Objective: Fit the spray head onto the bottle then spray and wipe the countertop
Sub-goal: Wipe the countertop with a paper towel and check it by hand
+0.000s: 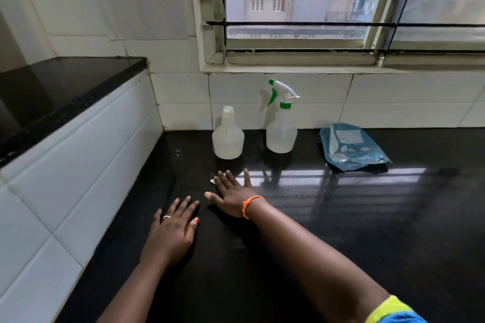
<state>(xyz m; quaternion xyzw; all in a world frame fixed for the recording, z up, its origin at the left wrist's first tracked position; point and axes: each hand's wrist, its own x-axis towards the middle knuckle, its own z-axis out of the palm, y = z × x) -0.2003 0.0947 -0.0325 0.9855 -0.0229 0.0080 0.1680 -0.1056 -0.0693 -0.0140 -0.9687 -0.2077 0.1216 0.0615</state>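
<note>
Countertop, black and glossy, carries everything. Against its back wall stand a blue packet, a bottle already wearing its green-and-white spray head, and left of that a headless bottle. Nearer than the bottles, the left hand lies flat, fingers straight; the right hand presses flat, fingers spread, on a white scrap.

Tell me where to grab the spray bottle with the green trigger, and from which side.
Grip the spray bottle at its narrow neck just under the green collar, probably with the right hand, coming from the front. It stands upright against the tiled wall, so the back is blocked; the plain bottle is on its left, and its wide base looks harder to wrap.
</note>
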